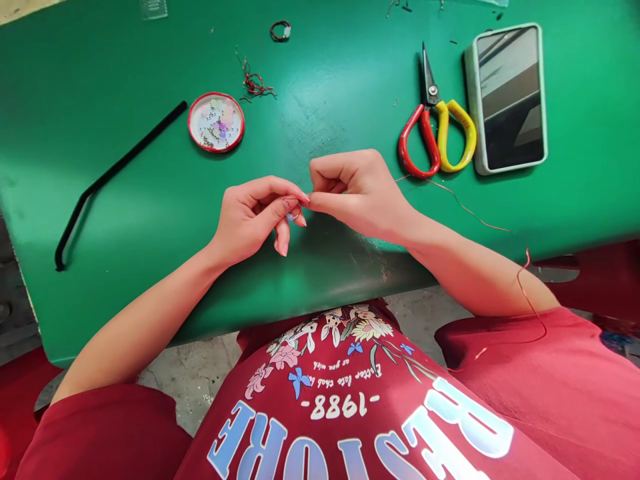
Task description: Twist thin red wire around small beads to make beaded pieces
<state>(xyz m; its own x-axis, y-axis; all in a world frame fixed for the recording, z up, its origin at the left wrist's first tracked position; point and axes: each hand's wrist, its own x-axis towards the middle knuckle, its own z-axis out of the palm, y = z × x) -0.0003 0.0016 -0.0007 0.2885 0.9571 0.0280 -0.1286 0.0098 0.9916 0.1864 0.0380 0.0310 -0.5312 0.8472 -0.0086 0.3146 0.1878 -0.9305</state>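
The left hand [250, 217] has its grip closed on a little bead ring [291, 217], over the green bench [320, 273]. The right hand [364, 192] pinches tight just beside it; I cannot tell on what. Scissors [433, 91] lie near a phone [511, 100].

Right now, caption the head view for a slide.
Bare left hand with a small pale-blue bead meets bare right hand above a smooth green table.

On our green table [330, 127] we see a lid [201, 117] at ten-thirty, tangled thread [254, 85] at eleven, scissors [431, 100] at one-thirty, a phone [510, 100] at two.
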